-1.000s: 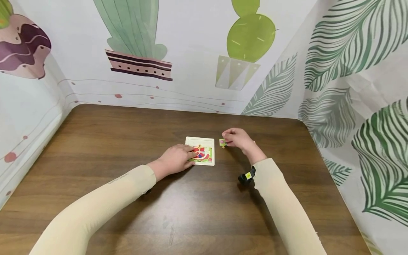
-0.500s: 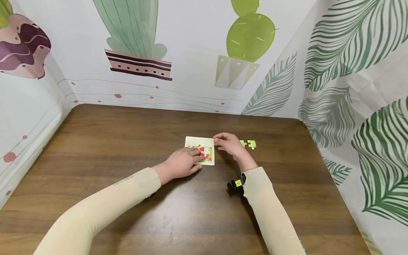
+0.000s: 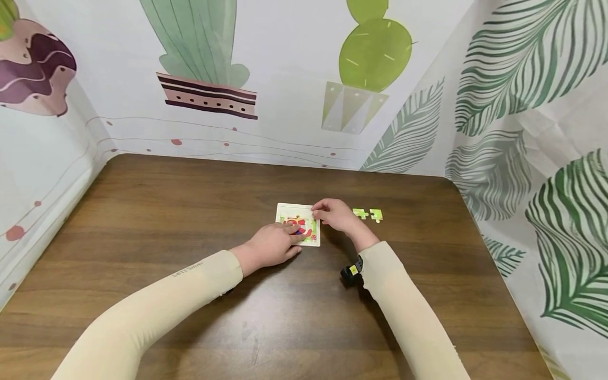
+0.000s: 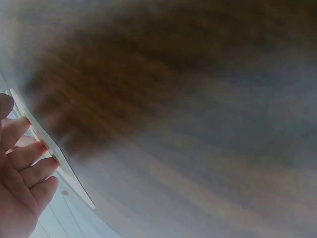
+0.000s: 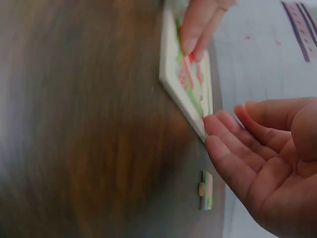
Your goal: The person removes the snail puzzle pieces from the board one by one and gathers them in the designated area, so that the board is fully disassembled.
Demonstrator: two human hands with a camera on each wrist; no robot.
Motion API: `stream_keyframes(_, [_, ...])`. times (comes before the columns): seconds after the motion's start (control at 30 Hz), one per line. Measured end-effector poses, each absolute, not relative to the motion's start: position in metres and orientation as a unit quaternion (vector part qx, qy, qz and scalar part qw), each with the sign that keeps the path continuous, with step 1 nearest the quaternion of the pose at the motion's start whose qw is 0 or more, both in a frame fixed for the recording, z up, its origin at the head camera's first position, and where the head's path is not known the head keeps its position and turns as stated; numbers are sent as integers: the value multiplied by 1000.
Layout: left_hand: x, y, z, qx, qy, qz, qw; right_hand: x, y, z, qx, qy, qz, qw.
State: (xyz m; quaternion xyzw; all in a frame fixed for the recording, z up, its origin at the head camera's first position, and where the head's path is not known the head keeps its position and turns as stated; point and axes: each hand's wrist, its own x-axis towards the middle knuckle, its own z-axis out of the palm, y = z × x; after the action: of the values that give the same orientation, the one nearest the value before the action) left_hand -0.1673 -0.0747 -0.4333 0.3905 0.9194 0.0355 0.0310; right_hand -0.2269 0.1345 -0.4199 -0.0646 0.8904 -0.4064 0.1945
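Note:
A small jigsaw puzzle with a red, blue and green picture lies in a cream tray (image 3: 284, 206). My left hand (image 3: 271, 245) rests its outstretched fingers on the picture, covering part of it; the left wrist view catches the fingertips (image 4: 42, 146) at the tray's edge. At the tray's upper right corner, my right hand (image 3: 334, 214) brings thumb and index finger together over the rim. The puzzle piece in that pinch is hidden by the fingers now. In the right wrist view, the other fingers of the right hand (image 5: 262, 153) come right up to the tray corner.
Two loose green puzzle pieces, one nearer (image 3: 359, 213) and one farther right (image 3: 376, 215), lie beside the right hand on the brown wooden table (image 3: 190, 195). A patterned cloth wall (image 3: 285, 105) rises behind the table, another along its right side.
My right hand has carried the green puzzle piece leftward to the tray's upper right corner, uncovering the two loose pieces. My left hand has slid slightly right across the picture.

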Motion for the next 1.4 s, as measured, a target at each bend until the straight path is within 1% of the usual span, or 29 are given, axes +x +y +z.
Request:
stream_keyframes(0.17, [-165,-74,-433,379,924,52,32,-234,133,-414,-136,916,-320,200])
stream_keyframes(0.33, [-163,-74,-434,368,927,63,29,-240,130,-410,-147,912,-313,220])
stream_keyframes(0.6, [-165,-72,-435,367,926,79,27,-244,127,-413,-93,889,-379,240])
stream_keyframes(0.87, [-166,-71,-434,367,926,81,22,-242,128,-423,-50,869,-437,227])
stream_keyframes(1.27, [-166,-70,-435,372,925,72,17,-235,129,-427,-28,875,-443,193])
stream_keyframes(1.4, [-167,-71,-435,373,925,66,22,-234,131,-428,-3,861,-468,200])
